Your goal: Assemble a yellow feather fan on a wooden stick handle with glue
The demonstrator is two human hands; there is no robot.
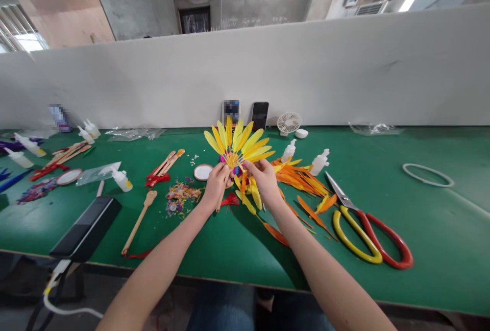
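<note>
A fan of yellow feathers (237,142) stands upright above the green table (440,229), spread out from a pink and orange centre. My left hand (216,184) is closed on its base from the left, with a thin wooden stick running down under the fingers. My right hand (264,180) pinches the same base from the right. Loose yellow and orange feathers (302,180) lie on the table just behind and right of my hands.
Large scissors (363,231) with yellow and red handles lie at the right, a white ring (427,174) beyond them. Glue bottles (319,161), wooden sticks (140,216), a round lid (202,171), confetti scraps (181,195) and a black box (86,229) lie around.
</note>
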